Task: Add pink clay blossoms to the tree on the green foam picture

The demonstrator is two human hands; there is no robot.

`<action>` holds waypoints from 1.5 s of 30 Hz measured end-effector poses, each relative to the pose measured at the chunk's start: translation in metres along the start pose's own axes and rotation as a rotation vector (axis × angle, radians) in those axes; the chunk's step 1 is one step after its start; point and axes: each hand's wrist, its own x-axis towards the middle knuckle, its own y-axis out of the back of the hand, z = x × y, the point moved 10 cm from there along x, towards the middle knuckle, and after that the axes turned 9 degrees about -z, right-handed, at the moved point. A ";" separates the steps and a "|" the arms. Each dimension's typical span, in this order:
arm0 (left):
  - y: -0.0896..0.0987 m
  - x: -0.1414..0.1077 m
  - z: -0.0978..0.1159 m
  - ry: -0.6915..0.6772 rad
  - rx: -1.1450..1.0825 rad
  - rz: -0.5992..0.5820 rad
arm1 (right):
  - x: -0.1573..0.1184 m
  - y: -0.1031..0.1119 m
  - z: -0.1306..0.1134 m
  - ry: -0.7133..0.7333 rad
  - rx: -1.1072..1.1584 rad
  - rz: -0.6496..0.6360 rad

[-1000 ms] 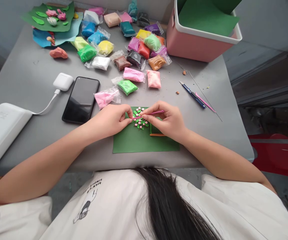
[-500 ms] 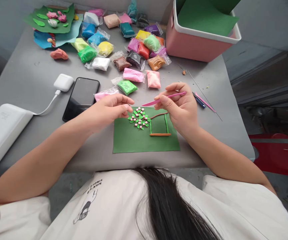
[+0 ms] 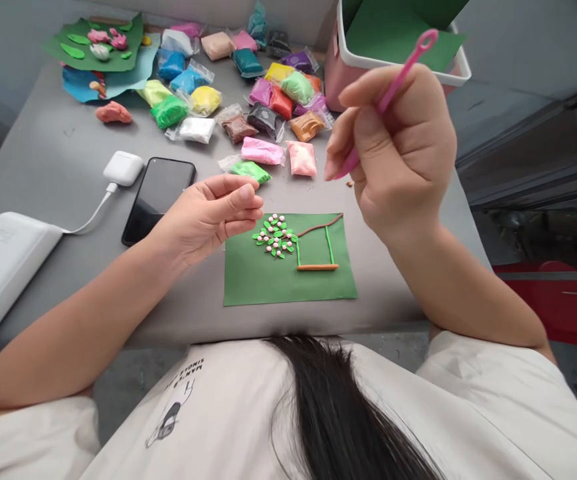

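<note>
Raised over the right side of the table, my right hand (image 3: 398, 147) is closed round a pink clay modelling tool (image 3: 399, 81). The tool's looped end points up and away, and its lower end comes out below my fingers. My left hand (image 3: 218, 213) is held left of the green card, thumb pressed to the fingers; whatever it pinches, if anything, is hidden. On the green card (image 3: 263, 283) is a clay picture: a leafy cluster with pale pink balls (image 3: 275, 237), a brown branch (image 3: 321, 225), and an orange-brown bar (image 3: 317, 267) hanging by two green strands.
Bags of coloured clay (image 3: 263, 152) cover the back of the table. A pink box (image 3: 333, 80) with green sheets stands back right. At left lie a phone (image 3: 158, 193), a white earbud case (image 3: 123, 168) and a power bank (image 3: 13, 267). Finished clay cards (image 3: 81, 57) lie back left.
My right hand has lifted up and towards the camera with the pink tool, which has turned steeper. My left hand has drawn slightly back and rolled, its fingers curling in.
</note>
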 end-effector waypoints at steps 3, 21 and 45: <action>-0.001 0.000 0.000 -0.038 -0.033 -0.011 | 0.009 -0.023 -0.024 0.173 -0.109 -0.117; -0.019 -0.002 -0.008 0.002 -0.213 -0.117 | -0.006 -0.060 -0.011 0.541 -0.493 -0.208; -0.001 -0.001 -0.012 0.078 -0.222 0.132 | 0.012 -0.007 0.004 0.291 -0.212 0.010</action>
